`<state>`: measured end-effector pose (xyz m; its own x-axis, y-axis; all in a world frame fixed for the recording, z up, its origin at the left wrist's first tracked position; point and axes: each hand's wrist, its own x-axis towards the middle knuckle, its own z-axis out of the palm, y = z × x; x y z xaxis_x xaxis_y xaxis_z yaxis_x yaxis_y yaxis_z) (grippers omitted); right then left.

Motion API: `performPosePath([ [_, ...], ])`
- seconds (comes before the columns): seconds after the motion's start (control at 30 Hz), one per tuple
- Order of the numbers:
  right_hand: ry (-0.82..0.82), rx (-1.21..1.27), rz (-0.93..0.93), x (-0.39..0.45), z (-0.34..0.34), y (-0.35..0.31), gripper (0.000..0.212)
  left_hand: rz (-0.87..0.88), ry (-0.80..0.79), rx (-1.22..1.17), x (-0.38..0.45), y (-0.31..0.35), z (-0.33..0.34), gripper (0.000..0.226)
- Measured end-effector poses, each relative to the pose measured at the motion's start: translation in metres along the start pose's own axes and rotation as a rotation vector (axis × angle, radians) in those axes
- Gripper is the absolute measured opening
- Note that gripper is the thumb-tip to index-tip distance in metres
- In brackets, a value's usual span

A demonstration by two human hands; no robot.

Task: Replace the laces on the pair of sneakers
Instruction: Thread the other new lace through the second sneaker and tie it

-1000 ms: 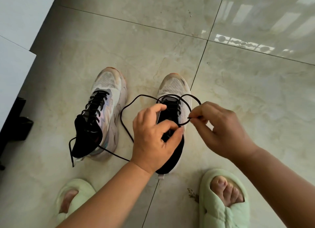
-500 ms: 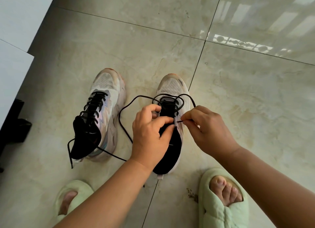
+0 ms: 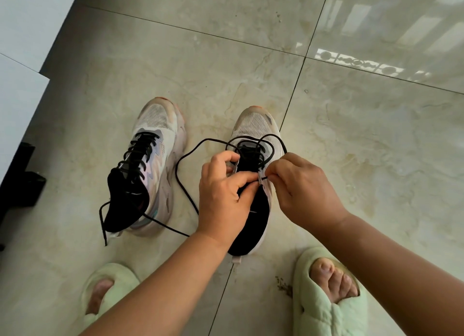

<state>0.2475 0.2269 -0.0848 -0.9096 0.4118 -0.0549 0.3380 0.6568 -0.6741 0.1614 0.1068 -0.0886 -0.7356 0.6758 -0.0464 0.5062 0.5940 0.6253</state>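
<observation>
2 sneakers stand side by side on the tiled floor [image 3: 351,139], toes pointing away from the person. The left sneaker [image 3: 153,159] is laced in black, its lace ends trailing loose onto the floor by its heel. The right sneaker [image 3: 253,134] sits on a grout line between tiles. The left hand [image 3: 223,197] pinches the eyelet edge of the right sneaker's upper, fingers curled. The right hand [image 3: 301,187] pinches the black lace [image 3: 185,157] at an eyelet on that sneaker's right side; the lace loops loosely over the toe and curves out between the 2 sneakers. Pale green slippers [image 3: 326,305] show at the floor's near edge.
</observation>
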Motion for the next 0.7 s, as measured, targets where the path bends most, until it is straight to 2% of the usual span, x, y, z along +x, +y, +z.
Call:
performPosePath([
  [0.27,-0.104,-0.166,-0.08,0.005,0.001,-0.005,0.007,0.006,0.033,-0.006,-0.002,0.003,0.001,0.013],
  [0.37,-0.092,-0.144,-0.106,0.005,0.002,-0.004,0.004,0.03,0.025,0.003,0.0,0.003,0.002,0.012],
  [0.57,0.034,0.217,0.086,0.006,0.005,0.005,0.004,0.06,0.024,-0.003,0.004,-0.003,0.002,0.013],
  [0.63,0.08,0.238,0.173,0.007,0.004,0.008,0.006,0.073,0.022,0.012,0.006,-0.004,0.002,0.011],
  [0.7,0.048,0.197,0.174,0.007,0.004,0.009,0.009,0.086,0.016,0.037,0.007,-0.004,0.002,0.01],
])
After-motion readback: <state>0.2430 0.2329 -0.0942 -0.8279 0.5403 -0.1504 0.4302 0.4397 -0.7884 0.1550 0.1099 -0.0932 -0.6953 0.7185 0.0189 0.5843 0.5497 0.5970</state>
